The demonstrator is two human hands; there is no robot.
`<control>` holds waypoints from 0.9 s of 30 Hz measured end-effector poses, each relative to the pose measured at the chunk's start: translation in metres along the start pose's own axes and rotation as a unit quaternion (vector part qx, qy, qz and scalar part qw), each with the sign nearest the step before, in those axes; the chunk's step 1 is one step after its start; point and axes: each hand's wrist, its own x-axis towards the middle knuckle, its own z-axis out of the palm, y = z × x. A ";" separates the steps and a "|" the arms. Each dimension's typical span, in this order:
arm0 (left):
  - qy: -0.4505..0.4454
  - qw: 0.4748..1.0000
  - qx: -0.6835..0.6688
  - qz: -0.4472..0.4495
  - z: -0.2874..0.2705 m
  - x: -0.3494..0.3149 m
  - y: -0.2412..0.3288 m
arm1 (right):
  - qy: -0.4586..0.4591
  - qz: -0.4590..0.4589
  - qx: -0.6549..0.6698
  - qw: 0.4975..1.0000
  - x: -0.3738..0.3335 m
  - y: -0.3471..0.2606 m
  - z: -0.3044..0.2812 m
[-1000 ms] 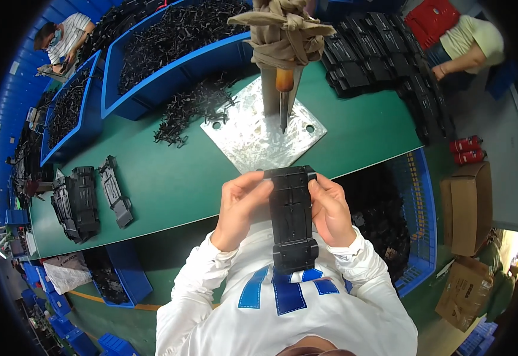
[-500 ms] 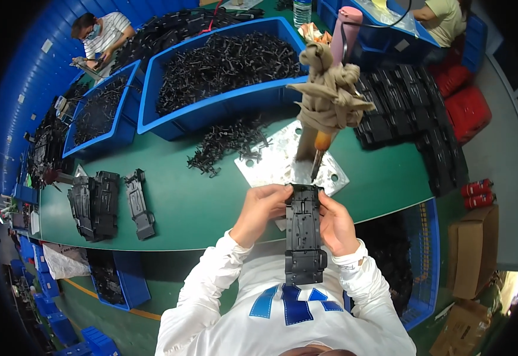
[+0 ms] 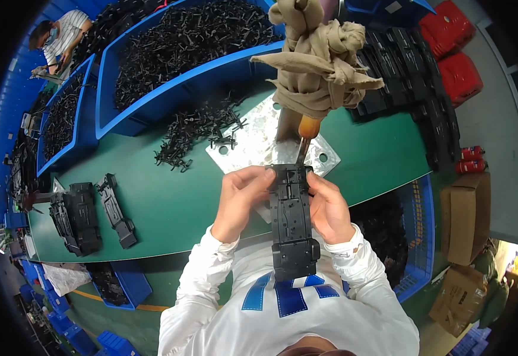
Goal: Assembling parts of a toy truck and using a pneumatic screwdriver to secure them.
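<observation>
A long black moulded plastic chassis plate [image 3: 291, 219] is held between my two hands, its near end close to my shirt. My left hand [image 3: 238, 199] grips the far left corner, with the thumb on top. On the opposite edge, my right hand [image 3: 330, 209] pinches the far right corner. Right above that far end hangs a cloth-wrapped tool [image 3: 324, 74] with an orange collar [image 3: 309, 127] and a thin metal tip [image 3: 302, 151]. The tip meets the plate's far edge in view; whether it touches cannot be seen. Beneath lies a shiny metal plate [image 3: 253, 133] with round holes.
Small black clip-like parts [image 3: 193, 135] lie heaped beside a large blue bin [image 3: 205, 85] full of them. Chassis plates [image 3: 82, 219] stand at left, one apart [image 3: 116, 210]; more are stacked at right [image 3: 398, 74]. A co-worker [image 3: 69, 35] sits far left. Red stools [image 3: 446, 26] and a cardboard box [image 3: 469, 219] stand right.
The whole view has shifted, so table, bins and tool appear displaced. Both hands keep their hold on the chassis plate, whose far end now appears nearer the tool tip.
</observation>
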 end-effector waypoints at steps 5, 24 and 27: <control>-0.008 0.999 0.052 -0.008 -0.010 -0.001 -0.005 | 0.001 -0.001 0.009 1.000 -0.009 -0.002 0.008; -0.002 1.000 0.006 0.014 -0.008 -0.001 -0.007 | -0.002 -0.012 0.022 1.000 -0.011 -0.002 0.013; -0.001 1.000 0.006 0.019 -0.007 -0.002 -0.006 | 0.006 -0.012 0.022 1.000 -0.010 -0.001 0.013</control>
